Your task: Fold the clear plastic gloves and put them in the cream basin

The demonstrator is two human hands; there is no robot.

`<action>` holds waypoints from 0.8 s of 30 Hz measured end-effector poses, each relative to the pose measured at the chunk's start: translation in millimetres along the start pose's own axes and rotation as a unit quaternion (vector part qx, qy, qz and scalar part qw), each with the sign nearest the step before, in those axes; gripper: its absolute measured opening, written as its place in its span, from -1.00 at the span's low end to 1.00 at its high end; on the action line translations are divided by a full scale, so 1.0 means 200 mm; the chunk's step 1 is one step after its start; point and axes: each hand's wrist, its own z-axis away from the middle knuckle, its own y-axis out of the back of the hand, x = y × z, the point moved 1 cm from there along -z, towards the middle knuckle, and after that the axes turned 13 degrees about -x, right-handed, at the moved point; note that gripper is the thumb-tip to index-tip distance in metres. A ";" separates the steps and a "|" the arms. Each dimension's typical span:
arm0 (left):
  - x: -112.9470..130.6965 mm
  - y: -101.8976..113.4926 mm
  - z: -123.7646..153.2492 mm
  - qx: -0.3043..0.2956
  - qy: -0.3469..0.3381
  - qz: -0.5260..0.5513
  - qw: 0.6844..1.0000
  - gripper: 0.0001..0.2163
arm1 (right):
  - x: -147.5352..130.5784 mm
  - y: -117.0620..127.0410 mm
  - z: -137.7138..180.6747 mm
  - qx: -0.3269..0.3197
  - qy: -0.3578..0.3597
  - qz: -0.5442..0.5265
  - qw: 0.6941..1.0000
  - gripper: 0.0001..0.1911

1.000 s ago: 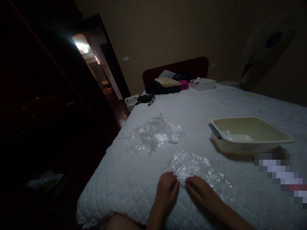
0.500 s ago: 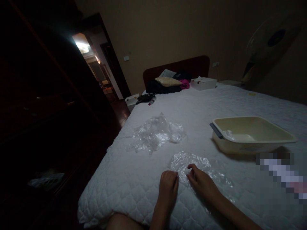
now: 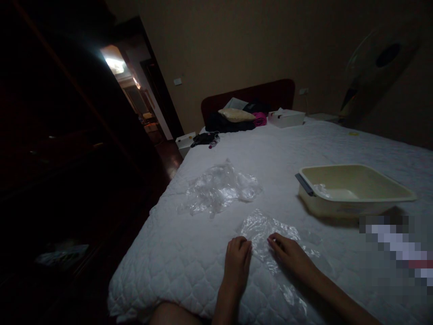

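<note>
A crinkled clear plastic bag point(image 3: 262, 232) lies spread on the white quilted bed, stretching from between my hands down under my right forearm. My left hand point(image 3: 238, 255) pinches its left edge, fingers curled and thumb against them. On the other side, my right hand point(image 3: 291, 255) has thumb and fingertips pressed together on the plastic. A short gap with bag film separates the two hands. Beyond them, a loose heap of clear plastic bags point(image 3: 221, 187) rests on the bed.
A cream plastic basin point(image 3: 358, 205) with a grey handle stands right, some clear plastic inside. Clothes, a pillow point(image 3: 237, 115) and a white box point(image 3: 287, 118) are near the headboard point(image 3: 250, 92). A fan point(image 3: 379, 58) stands at the right wall. The bed's edge drops off left.
My right hand's fingers have closed from a looser, spread pose into a pinch, shifting slightly right. The bag's near part has shifted beneath my right forearm. My left hand stays nearly in place.
</note>
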 end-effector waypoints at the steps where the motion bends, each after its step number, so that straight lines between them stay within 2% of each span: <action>1: 0.00 0.01 0.00 0.010 0.000 0.006 1.000 -0.81 | 0.01 0.02 0.01 -0.002 0.000 0.003 1.000 -0.65; 3: 0.00 0.02 0.01 0.049 -0.002 0.000 0.999 -0.79 | 0.03 0.04 0.05 0.004 0.007 0.025 1.000 -0.67; 6: 0.04 0.03 0.05 0.089 -0.038 -0.047 0.994 -0.76 | 0.07 0.08 0.11 0.016 0.074 0.082 0.994 -0.71; 9: 0.10 0.01 0.09 0.051 -0.098 -0.086 0.990 -0.73 | 0.12 0.08 0.17 -0.009 0.157 0.133 0.979 -0.72; 12: 0.14 -0.03 0.11 -0.001 -0.117 -0.098 0.988 -0.74 | 0.17 0.07 0.22 -0.034 0.202 0.154 0.967 -0.66; 17: 0.15 -0.06 0.10 -0.014 -0.115 -0.082 0.990 -0.73 | 0.21 0.03 0.25 -0.041 0.211 0.179 0.960 -0.62; 24: 0.15 -0.05 0.09 -0.027 -0.123 -0.061 0.990 -0.67 | 0.18 0.01 0.25 0.004 0.228 0.205 0.952 -0.65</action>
